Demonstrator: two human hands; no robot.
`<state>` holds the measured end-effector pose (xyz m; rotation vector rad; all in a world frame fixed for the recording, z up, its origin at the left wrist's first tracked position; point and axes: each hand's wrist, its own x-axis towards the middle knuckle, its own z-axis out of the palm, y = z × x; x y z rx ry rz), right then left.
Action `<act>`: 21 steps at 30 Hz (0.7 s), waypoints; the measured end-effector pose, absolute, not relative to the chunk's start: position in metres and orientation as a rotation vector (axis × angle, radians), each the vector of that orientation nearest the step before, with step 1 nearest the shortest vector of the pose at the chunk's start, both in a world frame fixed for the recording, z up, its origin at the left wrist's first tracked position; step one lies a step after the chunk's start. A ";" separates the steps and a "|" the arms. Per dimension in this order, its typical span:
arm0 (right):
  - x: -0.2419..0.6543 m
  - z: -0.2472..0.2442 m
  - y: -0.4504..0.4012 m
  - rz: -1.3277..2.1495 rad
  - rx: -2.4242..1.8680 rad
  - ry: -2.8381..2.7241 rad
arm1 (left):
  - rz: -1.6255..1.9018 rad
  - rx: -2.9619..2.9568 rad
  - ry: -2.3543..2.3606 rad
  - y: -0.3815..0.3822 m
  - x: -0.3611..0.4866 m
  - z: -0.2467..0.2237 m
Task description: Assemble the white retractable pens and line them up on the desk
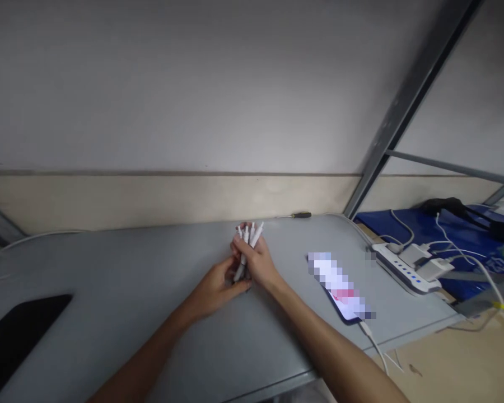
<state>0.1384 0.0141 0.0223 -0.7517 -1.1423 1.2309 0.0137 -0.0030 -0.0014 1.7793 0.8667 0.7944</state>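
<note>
Several white and grey pens are bunched together between my two hands, over the grey tabletop. My right hand is closed round the bundle, with the white ends sticking up past its fingers. Lower on the left, my left hand curls its fingers and thumb about the grey lower ends. Parts of the pens are hidden behind the fingers.
A lit phone on a charging cable lies right of my hands. Beyond it is a power strip with plugged-in chargers. A screwdriver lies at the back edge. A black flat object is at left; a metal post slants at right.
</note>
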 end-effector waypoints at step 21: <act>0.140 0.007 0.002 1.210 -0.750 -1.418 | 0.943 1.959 1.073 0.003 0.025 -0.016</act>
